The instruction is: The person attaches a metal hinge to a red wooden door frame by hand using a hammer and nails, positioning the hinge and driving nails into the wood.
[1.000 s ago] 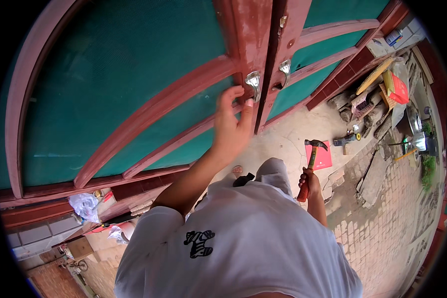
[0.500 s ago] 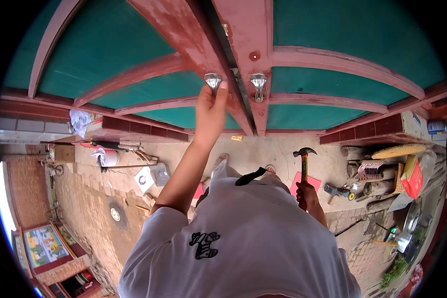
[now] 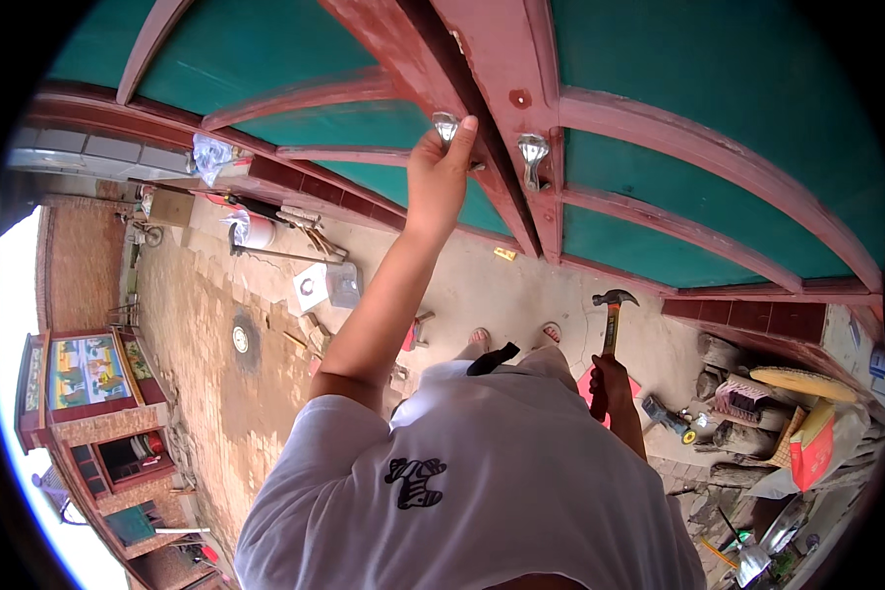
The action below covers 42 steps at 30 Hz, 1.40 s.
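A red-framed double door with green panels (image 3: 698, 118) fills the upper part of the head view. My left hand (image 3: 439, 177) is raised and closed around the left silver knob (image 3: 446, 126) beside the gap between the two door leaves. A second silver knob (image 3: 533, 152) sits on the right leaf, untouched. My right hand (image 3: 610, 382) hangs low at my side and grips the wooden handle of a claw hammer (image 3: 612, 315), whose head points up.
Brick paving and a concrete patch lie below. A white cylinder (image 3: 254, 232), boards and a white square plate (image 3: 310, 287) lie at the left. Logs, a basket and a red bag (image 3: 811, 452) are piled at the right. A red flat thing (image 3: 600, 385) lies by my feet.
The view has swung leftward, so the door now slants the other way. My left hand stays on the left knob and my right hand keeps the hammer low.
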Tool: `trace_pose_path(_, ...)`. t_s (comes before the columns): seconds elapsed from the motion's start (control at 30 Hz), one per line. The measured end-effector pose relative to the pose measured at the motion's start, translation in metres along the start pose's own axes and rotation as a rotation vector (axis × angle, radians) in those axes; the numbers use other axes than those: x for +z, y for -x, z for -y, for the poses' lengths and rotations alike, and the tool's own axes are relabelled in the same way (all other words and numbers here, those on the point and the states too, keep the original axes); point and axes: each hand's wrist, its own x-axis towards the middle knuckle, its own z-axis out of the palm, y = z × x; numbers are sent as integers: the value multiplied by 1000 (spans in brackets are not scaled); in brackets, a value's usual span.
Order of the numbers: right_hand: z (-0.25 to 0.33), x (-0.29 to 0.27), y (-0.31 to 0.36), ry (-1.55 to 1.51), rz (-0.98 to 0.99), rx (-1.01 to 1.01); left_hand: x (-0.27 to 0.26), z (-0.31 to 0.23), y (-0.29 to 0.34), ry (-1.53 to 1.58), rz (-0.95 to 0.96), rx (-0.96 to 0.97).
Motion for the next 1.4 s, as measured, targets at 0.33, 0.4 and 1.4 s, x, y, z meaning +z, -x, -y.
trace_pose_path(0.33, 2, 4, 10, -45, -45, 61, -6, 3, 4, -13, -20, -36)
trace_pose_path(0.4, 4, 10, 14, 22, -95, 63, -12, 2, 11, -43, 7, -26)
trace_pose_path(1.4, 7, 31, -21, 183, 13, 156, -247, 49, 190, 216, 86, -91)
